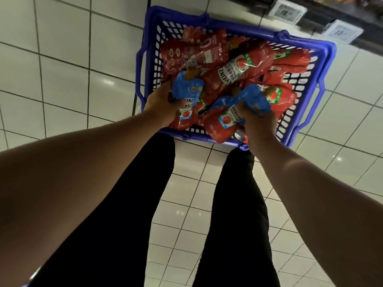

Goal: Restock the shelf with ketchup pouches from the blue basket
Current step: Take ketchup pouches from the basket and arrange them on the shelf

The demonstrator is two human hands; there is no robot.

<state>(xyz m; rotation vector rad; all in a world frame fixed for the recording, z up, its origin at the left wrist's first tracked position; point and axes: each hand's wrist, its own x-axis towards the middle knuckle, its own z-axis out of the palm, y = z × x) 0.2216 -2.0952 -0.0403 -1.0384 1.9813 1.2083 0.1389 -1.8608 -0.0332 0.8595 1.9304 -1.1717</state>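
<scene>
Clearly the picking step is in hand: the left hand [163, 104] grips 1 blue-topped pouch [186, 96] and the right hand [256, 119] grips another pouch [230, 114], both over the blue basket [323, 79] on the floor. Next, I judge, both must lift clear and go to the shelf edge [331, 19] above.

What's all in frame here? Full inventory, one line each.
blue basket: one, blue, on the floor ahead of the legs
blue-topped pouches: two, blue and red, one in each hand, over the basket
red pouches: several, count unclear, piled in the basket
price tags: two, white, on the shelf edge, top right
floor: white tiles
legs: two, black trousers
left hand: grips a pouch
right hand: grips a pouch
</scene>
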